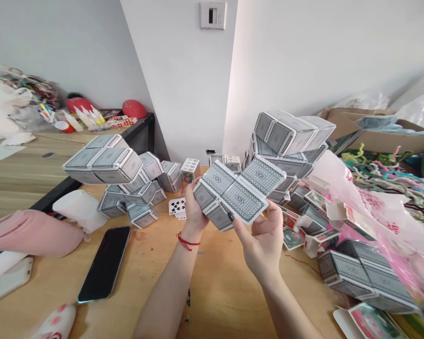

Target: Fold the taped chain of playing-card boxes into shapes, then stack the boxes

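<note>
Both hands hold up one block made of folded playing cards [238,190], grey patterned backs outward, above the wooden table [219,292]. My left hand [194,212], with a red string at the wrist, grips its left end from behind. My right hand [261,240] pinches its lower edge, thumb on the front face. A stacked card structure [289,134] stands just behind the block. Another pile of card blocks [116,172] rises to the left. Loose playing cards [177,207] lie flat below my left hand.
A black phone [106,263] lies at the left, beside a pink cloth [28,233] and a white roll [79,207]. Pink plastic bag [374,212], card boxes [305,230] and more card blocks [367,278] crowd the right. A cardboard box [374,132] with coloured strings sits far right.
</note>
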`<state>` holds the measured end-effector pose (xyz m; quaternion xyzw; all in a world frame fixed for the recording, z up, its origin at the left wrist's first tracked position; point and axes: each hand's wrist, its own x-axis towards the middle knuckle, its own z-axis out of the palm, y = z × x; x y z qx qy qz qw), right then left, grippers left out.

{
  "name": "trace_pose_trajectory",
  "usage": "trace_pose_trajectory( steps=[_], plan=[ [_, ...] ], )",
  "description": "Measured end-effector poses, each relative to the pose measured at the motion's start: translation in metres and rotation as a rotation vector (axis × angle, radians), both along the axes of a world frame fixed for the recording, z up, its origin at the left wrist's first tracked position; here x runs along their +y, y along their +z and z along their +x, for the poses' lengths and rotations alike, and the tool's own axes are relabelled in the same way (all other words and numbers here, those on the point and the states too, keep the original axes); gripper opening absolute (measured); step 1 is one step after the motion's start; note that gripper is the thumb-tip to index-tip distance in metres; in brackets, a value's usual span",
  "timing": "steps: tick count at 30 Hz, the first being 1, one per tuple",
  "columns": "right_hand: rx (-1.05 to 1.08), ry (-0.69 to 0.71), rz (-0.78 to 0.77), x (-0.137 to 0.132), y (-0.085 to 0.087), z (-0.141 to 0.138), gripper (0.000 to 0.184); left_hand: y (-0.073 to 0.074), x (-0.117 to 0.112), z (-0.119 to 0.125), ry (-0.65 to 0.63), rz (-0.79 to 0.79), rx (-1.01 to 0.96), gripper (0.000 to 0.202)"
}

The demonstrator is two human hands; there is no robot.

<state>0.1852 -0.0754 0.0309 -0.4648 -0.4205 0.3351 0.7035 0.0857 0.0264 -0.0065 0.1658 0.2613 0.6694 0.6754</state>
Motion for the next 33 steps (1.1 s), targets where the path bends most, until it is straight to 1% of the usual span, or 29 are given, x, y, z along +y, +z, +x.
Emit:
trace_pose_trajectory(
  steps=[6, 10, 14, 17, 19, 22, 24, 29, 33],
  plan=[
    [-0.139, -0.05, 0.054, -0.003, -0.005, 0.0, 0.045, 0.0, 0.0, 0.002, -0.012, -0.017, -0.007, 0.024],
    [-0.231, -0.102, 0.066, -0.005, -0.007, 0.0, 0.045, 0.002, -0.001, 0.003, -0.06, -0.008, -0.025, 0.024],
    [-0.269, -0.093, 0.103, -0.006, -0.009, 0.001, 0.045, 0.002, 0.0, 0.005, -0.071, -0.022, -0.019, 0.022],
    [-0.234, -0.074, 0.116, -0.004, -0.008, 0.002, 0.047, 0.002, -0.001, 0.007, -0.106, -0.005, -0.027, 0.024],
    [-0.159, -0.061, 0.089, -0.002, -0.006, 0.004, 0.048, 0.003, -0.003, 0.008, -0.106, 0.005, -0.028, 0.024],
    [-0.031, -0.017, 0.027, 0.003, -0.002, 0.008, 0.05, 0.006, -0.006, 0.008, -0.056, 0.004, -0.016, 0.022],
    [0.014, -0.007, 0.007, 0.005, -0.001, 0.01, 0.051, 0.008, -0.008, 0.008, -0.028, 0.004, -0.007, 0.021],
    [0.025, -0.059, -0.023, 0.007, 0.001, 0.013, 0.056, 0.012, -0.012, 0.009, -0.012, 0.051, 0.01, 0.021],
    [0.054, -0.078, -0.033, 0.004, 0.003, 0.011, 0.055, 0.01, -0.013, 0.01, -0.024, 0.075, 0.023, 0.022]
  ],
)
